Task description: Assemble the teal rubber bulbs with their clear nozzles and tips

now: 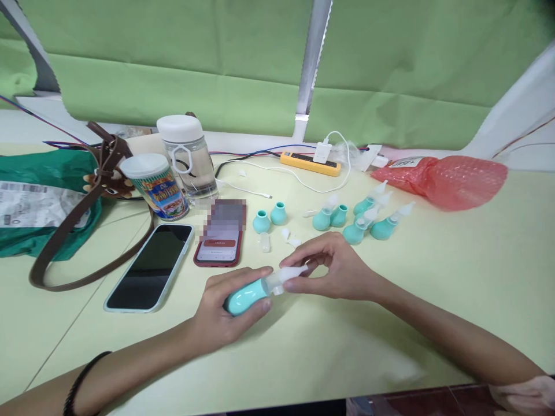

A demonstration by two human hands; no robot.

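Note:
My left hand point(225, 309) is wrapped round a teal bulb point(247, 297), tilted up to the right. A clear tube and a white nozzle tip point(295, 272) extend from the bulb's neck. The thumb and fingers of my right hand point(336, 268) pinch the nozzle tip. Beyond my hands stand two open teal bulbs point(261, 222), with a small clear part point(264, 242) and small white pieces point(285, 233) close by. Further right is a group of several teal bulbs point(384, 227), most with white nozzles on.
Two phones point(150, 268) point(219, 234) lie at the left, near a printed cup point(156, 188), a water bottle point(191, 159), a brown strap point(65, 274) and a green bag point(73, 173). Behind are a yellow power strip point(310, 164) and a red plastic bag point(466, 182).

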